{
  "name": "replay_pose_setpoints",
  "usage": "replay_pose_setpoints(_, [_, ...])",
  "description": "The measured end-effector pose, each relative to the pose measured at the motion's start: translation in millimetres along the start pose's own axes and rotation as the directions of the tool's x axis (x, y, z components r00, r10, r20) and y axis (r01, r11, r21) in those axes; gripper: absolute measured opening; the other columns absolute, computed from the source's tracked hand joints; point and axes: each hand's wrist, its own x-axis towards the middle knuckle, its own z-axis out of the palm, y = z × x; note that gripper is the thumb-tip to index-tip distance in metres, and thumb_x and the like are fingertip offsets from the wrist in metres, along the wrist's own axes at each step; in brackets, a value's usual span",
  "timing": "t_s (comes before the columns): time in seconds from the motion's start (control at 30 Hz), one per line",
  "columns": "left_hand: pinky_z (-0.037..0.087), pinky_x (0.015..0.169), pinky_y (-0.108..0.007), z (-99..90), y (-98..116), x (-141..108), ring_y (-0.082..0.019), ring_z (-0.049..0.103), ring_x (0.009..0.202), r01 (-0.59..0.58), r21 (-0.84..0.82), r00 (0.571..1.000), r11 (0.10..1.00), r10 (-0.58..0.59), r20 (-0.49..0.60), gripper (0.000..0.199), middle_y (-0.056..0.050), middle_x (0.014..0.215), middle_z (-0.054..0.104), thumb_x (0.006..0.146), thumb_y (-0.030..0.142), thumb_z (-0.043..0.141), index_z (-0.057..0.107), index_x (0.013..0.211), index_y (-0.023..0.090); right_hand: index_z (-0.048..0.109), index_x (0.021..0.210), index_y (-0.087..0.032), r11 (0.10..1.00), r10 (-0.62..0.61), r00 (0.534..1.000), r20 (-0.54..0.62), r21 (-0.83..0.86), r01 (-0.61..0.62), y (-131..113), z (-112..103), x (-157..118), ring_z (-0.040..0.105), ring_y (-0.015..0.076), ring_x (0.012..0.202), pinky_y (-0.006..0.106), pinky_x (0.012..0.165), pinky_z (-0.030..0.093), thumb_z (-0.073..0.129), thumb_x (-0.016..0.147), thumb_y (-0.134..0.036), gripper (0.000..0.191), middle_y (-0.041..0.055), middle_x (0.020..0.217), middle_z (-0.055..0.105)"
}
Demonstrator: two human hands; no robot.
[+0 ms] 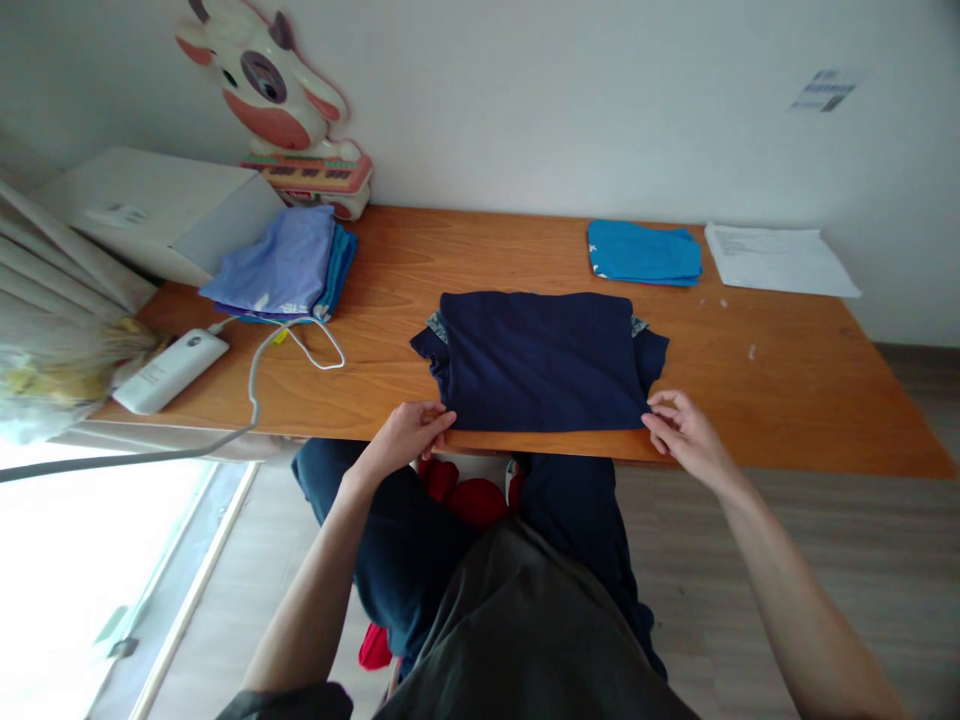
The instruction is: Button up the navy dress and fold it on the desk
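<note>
A navy T-shirt, its body doubled over, lies on the wooden table right before me. Short sleeves stick out at both sides, and a bit of patterned grey cloth shows beside each. My left hand pinches the near left corner of the shirt at the table's front edge. At the near right corner, my right hand grips the cloth between thumb and fingers. The shirt lies mostly flat, with its near edge running straight between my hands.
Folded blue cloth and white papers lie at the back right of the table. To the left are stacked folded clothes, a white power bank with a cable, a white box and a cow toy keyboard.
</note>
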Motion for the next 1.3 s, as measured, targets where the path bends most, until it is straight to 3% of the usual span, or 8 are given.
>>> replay_pose_setpoints(0.17, [0.046,0.053,-0.029,4.1,7,-9,-0.018,0.064,0.049,-0.013,0.072,0.996,0.997,0.019,-0.083,0.05,-0.001,0.062,0.072,0.102,0.067,0.061,0.066,0.077,0.024,0.061,0.153,-0.035,0.972,-0.112,0.99,-0.085,-0.214,0.091,7,-2,-11,0.063,0.0188,0.058,0.035,0.058,0.053,0.069,0.103,-0.056,0.054,-0.0014,0.082,0.071])
replay_pose_setpoints(0.33, [0.044,0.059,-0.03,8.4,11,-21,-0.02,0.066,0.056,-0.038,0.211,0.975,0.977,0.083,-0.208,0.048,-0.001,0.063,0.072,0.103,0.066,0.06,0.07,0.08,0.025,0.081,0.129,-0.04,0.891,-0.168,0.984,-0.059,-0.437,0.126,17,-8,-28,0.078,0.0297,0.079,0.049,0.078,0.065,0.062,0.106,-0.054,0.034,0.0038,0.094,0.084])
replay_pose_setpoints(0.57, [0.038,0.066,-0.031,11.0,5,-33,-0.024,0.069,0.068,0.001,0.483,0.951,0.875,0.148,-0.271,0.042,-0.003,0.074,0.076,0.106,0.062,0.056,0.074,0.09,0.028,0.085,0.122,-0.045,0.832,-0.269,0.961,0.066,-0.487,0.266,14,-18,-34,0.082,0.0343,0.112,0.057,0.104,0.064,0.064,0.106,-0.048,0.027,-0.002,0.125,0.085])
replay_pose_setpoints(0.8, [0.041,0.066,-0.032,11.8,-4,-41,-0.023,0.069,0.069,-0.009,0.419,0.959,0.908,0.126,-0.252,0.04,-0.001,0.074,0.075,0.104,0.063,0.06,0.076,0.094,0.027,0.086,0.11,-0.038,0.89,-0.133,0.986,0.097,-0.427,0.162,1,-25,-36,0.081,0.0348,0.106,0.053,0.094,0.066,0.069,0.102,-0.057,0.027,0.004,0.12,0.085])
replay_pose_setpoints(0.93, [0.045,0.064,-0.031,15.6,1,-37,-0.023,0.068,0.062,-0.021,0.238,0.966,0.971,0.082,-0.247,0.045,0.0,0.067,0.073,0.104,0.067,0.061,0.078,0.105,0.025,0.077,0.109,-0.029,0.95,-0.07,0.997,0.024,-0.304,0.074,-10,-19,-4,0.08,0.0312,0.093,0.044,0.081,0.066,0.073,0.097,-0.065,0.039,0.0093,0.108,0.085])
replay_pose_setpoints(1.03, [0.044,0.059,-0.031,18.7,7,-32,-0.021,0.064,0.053,0.004,0.214,0.975,0.977,0.044,-0.219,0.049,0.001,0.06,0.069,0.103,0.07,0.059,0.076,0.091,0.025,0.067,0.116,-0.027,0.961,-0.087,0.99,-0.11,-0.269,0.055,-20,-14,43,0.075,0.0241,0.07,0.037,0.064,0.06,0.072,0.097,-0.068,0.046,0.0096,0.101,0.085])
replay_pose_setpoints(1.2, [0.043,0.056,-0.03,21.4,6,-32,-0.019,0.061,0.049,0.043,0.247,0.982,0.968,0.005,-0.189,0.057,0.002,0.054,0.064,0.104,0.071,0.056,0.065,0.072,0.025,0.067,0.107,-0.022,0.919,0.032,0.985,-0.167,-0.383,-0.095,-33,-21,133,0.065,0.02,0.051,0.033,0.048,0.05,0.063,0.103,-0.071,0.049,0.0121,0.085,0.082])
replay_pose_setpoints(1.3, [0.04,0.055,-0.029,24.3,2,-37,-0.019,0.059,0.049,0.027,0.195,0.979,0.98,0.014,-0.203,0.055,0.002,0.054,0.064,0.104,0.07,0.057,0.064,0.072,0.026,0.071,0.094,-0.02,0.83,0.105,0.977,-0.184,-0.526,-0.188,-35,-25,171,0.071,0.0246,0.058,0.037,0.057,0.057,0.058,0.106,-0.069,0.052,0.0126,0.072,0.077])
